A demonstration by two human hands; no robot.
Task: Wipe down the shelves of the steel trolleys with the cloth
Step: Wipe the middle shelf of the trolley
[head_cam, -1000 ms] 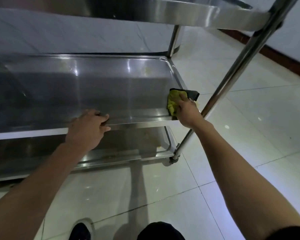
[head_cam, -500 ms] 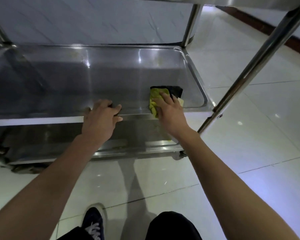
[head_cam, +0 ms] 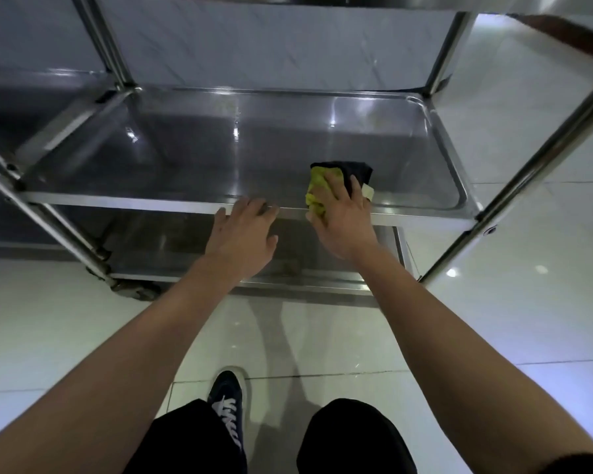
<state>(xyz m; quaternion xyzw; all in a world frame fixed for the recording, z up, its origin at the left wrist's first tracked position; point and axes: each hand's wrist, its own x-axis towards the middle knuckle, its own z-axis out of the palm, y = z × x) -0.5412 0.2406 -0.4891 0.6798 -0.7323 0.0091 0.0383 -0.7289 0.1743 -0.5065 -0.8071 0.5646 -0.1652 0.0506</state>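
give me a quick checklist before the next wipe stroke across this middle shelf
1. Cloth under the right hand, flat on the middle shelf: ok.
2. Left hand holding the shelf's front edge to steady the trolley: ok.
3. Shelf surface to the left free of objects in the cloth's path: ok.
4. Left hand sits on the edge beside the cloth, may block an edge wipe: not ok.
5. Wheel locked: cannot tell.
6. Bottom shelf already clean: cannot tell.

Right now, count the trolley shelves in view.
3: the top shelf at the frame's upper edge, the middle shelf under the cloth, the bottom shelf below. A second trolley's may be hidden.
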